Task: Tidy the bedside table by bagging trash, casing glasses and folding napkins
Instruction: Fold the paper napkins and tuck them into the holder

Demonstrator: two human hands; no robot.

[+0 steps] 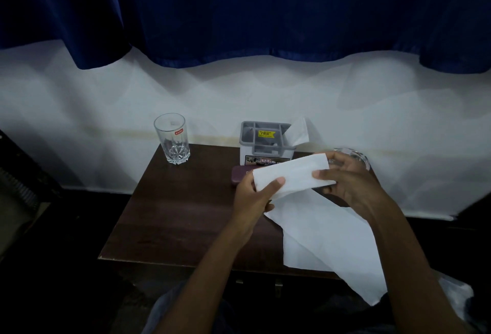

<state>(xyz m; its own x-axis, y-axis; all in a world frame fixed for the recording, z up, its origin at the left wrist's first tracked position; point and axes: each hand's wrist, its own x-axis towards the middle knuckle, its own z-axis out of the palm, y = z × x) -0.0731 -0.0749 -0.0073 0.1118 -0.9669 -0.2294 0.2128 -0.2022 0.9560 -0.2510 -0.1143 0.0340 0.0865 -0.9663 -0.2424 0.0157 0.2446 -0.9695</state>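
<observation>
Both hands hold a white folded napkin (292, 174) above the dark wooden bedside table (180, 211). My left hand (255, 195) pinches its left end, thumb on top. My right hand (348, 179) grips its right end. A larger white napkin sheet (326, 240) lies unfolded below my hands, draped over the table's front right edge. A maroon glasses case (239, 174) lies shut behind my left hand, partly hidden by the napkin. Another white napkin (300, 131) sticks up from the grey holder (265, 142).
A clear drinking glass (174, 139) stands at the table's back left corner. Another glass object (356, 155) sits behind my right hand, mostly hidden. A white wall and blue curtain (239, 14) rise behind the table. Something white and crumpled (457, 296) lies low at the right.
</observation>
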